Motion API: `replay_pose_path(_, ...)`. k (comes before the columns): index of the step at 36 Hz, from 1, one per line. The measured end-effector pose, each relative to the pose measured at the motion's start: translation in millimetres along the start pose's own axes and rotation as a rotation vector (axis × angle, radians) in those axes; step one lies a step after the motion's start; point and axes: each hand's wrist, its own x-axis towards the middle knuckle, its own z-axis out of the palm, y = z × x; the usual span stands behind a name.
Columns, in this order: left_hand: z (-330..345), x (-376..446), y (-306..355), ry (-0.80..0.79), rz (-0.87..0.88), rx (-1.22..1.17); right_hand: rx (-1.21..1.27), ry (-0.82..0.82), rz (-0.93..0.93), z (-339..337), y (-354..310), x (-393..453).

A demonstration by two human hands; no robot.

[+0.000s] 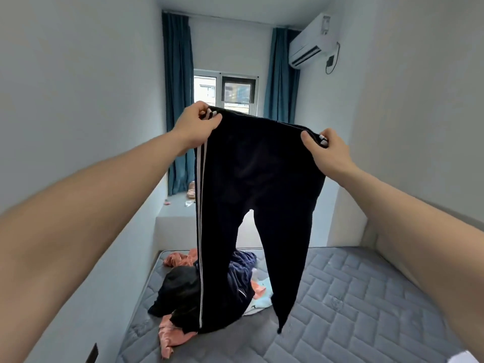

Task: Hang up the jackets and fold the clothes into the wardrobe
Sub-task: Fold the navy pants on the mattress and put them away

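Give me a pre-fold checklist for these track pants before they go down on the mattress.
1. Left hand grips waistband corner: ok.
2. Right hand grips the other corner: ok.
3. Black track pants hang spread, legs apart: ok.
4. Bare mattress space to the right for laying flat: ok.
5. Clothes pile clear of the left leg: not ok, leg hangs over it.
6. Wardrobe within reach: cannot tell, out of view.

You are standing in a small home bedroom: a bare quilted grey mattress [353,297] fills the floor ahead, teal curtains [178,95] frame a window [225,91] at the far end, and a wall air conditioner [311,41] hangs high on the right.
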Motion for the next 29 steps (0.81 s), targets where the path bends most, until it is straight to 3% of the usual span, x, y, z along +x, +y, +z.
replay_pose_path(4,5.8,-38.6,-12.8,-0.089,-0.028,0.014,-0.027,-0.044,-0.037,1.2,20.1,-28.3)
replay_pose_path(9,13.5,-112.9,-73.8,-0.271,-0.178,0.064,-0.040,-0.174,0.017,18.2,69.8,-100.4)
replay_pose_path(19,48.3,-334.5,-236.8,-0.737,-0.418,0.271,-0.317,-0.685,0.300,71.6,199.9,-306.8)
replay_pose_path(29,86.7,-523.9,-334.1,-0.904,-0.706,0.329,-0.498,-1.066,0.534,99.9,294.8,-469.3)
